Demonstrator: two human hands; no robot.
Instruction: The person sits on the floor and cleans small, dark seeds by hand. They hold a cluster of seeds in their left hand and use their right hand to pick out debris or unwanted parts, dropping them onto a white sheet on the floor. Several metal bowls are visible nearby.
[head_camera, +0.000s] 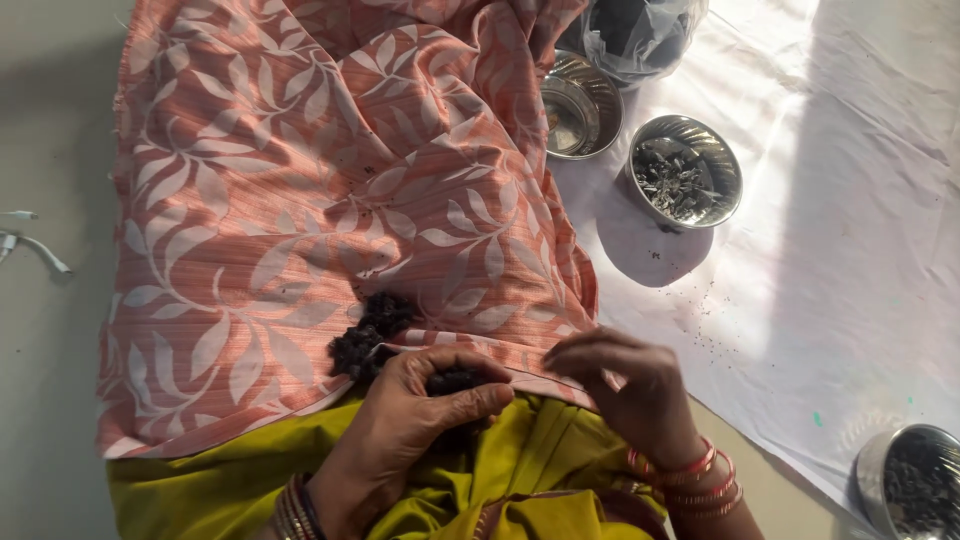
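The left hand cups a dark clump in bent fingers, keeping it over the lap. The right hand pinches something too small to tell. More dark bits lie on the pink cloth, which catches them; steel bowls stand near.

A grey floor carried a white sheet. On the sheet stood three steel bowls, two holding dark bits, and a clear bag. A white cable lay on the floor.
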